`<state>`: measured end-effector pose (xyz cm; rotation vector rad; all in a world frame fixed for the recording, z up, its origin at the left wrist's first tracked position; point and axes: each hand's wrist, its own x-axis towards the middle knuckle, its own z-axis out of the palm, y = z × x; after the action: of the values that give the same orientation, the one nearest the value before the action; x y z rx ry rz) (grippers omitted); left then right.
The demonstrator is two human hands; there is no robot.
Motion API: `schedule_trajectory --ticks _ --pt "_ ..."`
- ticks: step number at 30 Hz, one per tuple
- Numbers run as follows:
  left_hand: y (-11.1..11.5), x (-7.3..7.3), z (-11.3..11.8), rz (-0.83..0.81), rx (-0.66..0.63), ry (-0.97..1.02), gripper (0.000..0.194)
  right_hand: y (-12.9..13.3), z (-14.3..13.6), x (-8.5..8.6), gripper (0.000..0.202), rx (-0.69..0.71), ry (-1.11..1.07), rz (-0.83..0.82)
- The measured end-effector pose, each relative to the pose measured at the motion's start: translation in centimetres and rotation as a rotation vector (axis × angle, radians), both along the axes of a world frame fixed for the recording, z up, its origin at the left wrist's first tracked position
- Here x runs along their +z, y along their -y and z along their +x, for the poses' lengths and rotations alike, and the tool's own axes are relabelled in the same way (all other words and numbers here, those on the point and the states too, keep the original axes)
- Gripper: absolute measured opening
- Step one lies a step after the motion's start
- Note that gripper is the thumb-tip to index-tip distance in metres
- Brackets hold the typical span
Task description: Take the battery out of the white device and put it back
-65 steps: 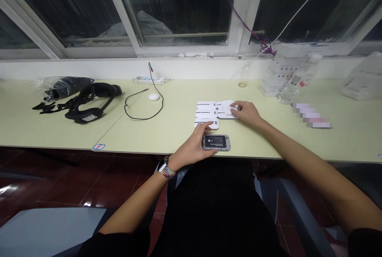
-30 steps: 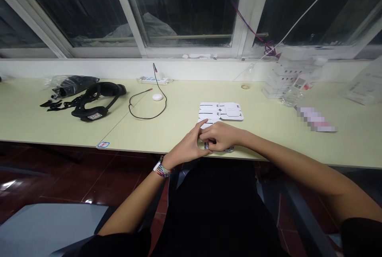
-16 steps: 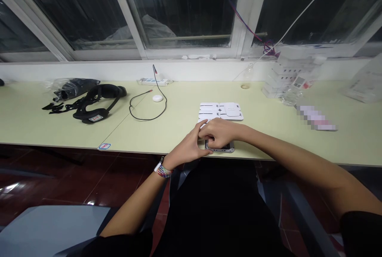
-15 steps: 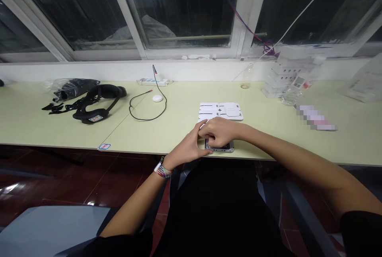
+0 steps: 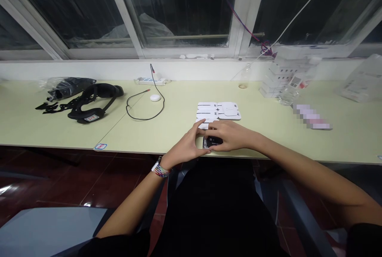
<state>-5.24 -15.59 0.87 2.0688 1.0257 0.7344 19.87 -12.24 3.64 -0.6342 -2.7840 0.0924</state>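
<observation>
front edge: the bench [image 5: 167, 137] ends just in front of the case [image 5: 204, 142], which lies flat.
room: white cards [image 5: 207, 112] just behind; cable [image 5: 141, 119] and bottle [image 5: 292, 88] well apart, toward the back edge.
left hand [image 5: 186, 145]: narrow grip, holding the case's left end.
right hand [image 5: 232, 135]: arched over it; cannot tell how tight.
case: black battery [image 5: 214, 141], white print partly covered.
</observation>
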Motion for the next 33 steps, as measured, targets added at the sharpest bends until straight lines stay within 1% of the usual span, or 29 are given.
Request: schedule_trajectory --ticks 3,5,8,10,12,15,18,21,27,33 --pt "-0.1 -0.2 -0.1 0.007 -0.007 0.006 0.111 0.3 0.4 1.0 0.030 -0.036 -0.066 -0.040" --pt "-0.2 -0.4 -0.1 0.011 -0.019 0.011 0.111 0.8 1.2 1.8 0.022 -0.079 -0.116 -0.069" --pt "-0.3 -0.4 0.0 0.017 -0.025 0.005 0.110 1.9 3.2 2.5 0.020 -0.157 -0.197 -0.115" --pt "-0.3 -0.4 0.0 0.019 -0.026 -0.002 0.110 2.7 4.8 2.4 0.022 -0.201 -0.252 -0.151" --pt "-0.4 -0.5 -0.1 0.026 -0.031 -0.005 0.109 3.4 6.3 2.0 0.026 -0.243 -0.305 -0.196" --pt "-0.5 -0.6 -0.2 0.040 -0.033 -0.012 0.109 4.2 8.0 0.7 0.032 -0.330 -0.386 -0.266" --pt "-0.6 -0.7 -0.3 0.037 -0.025 -0.026 0.110 4.6 9.2 -0.7 0.033 -0.419 -0.463 -0.330" --pt "-0.6 -0.8 -0.4 0.033 -0.024 -0.033 0.109 4.8 9.9 -1.9 0.034 -0.470 -0.502 -0.380" --pt "-0.7 -0.7 -0.4 0.045 -0.035 -0.031 0.107 5.1 11.0 -3.4 0.036 -0.472 -0.562 -0.449" --pt "-0.5 -0.3 -0.2 0.039 -0.028 -0.043 0.103 5.0 11.3 -3.7 0.040 -0.466 -0.589 -0.461"
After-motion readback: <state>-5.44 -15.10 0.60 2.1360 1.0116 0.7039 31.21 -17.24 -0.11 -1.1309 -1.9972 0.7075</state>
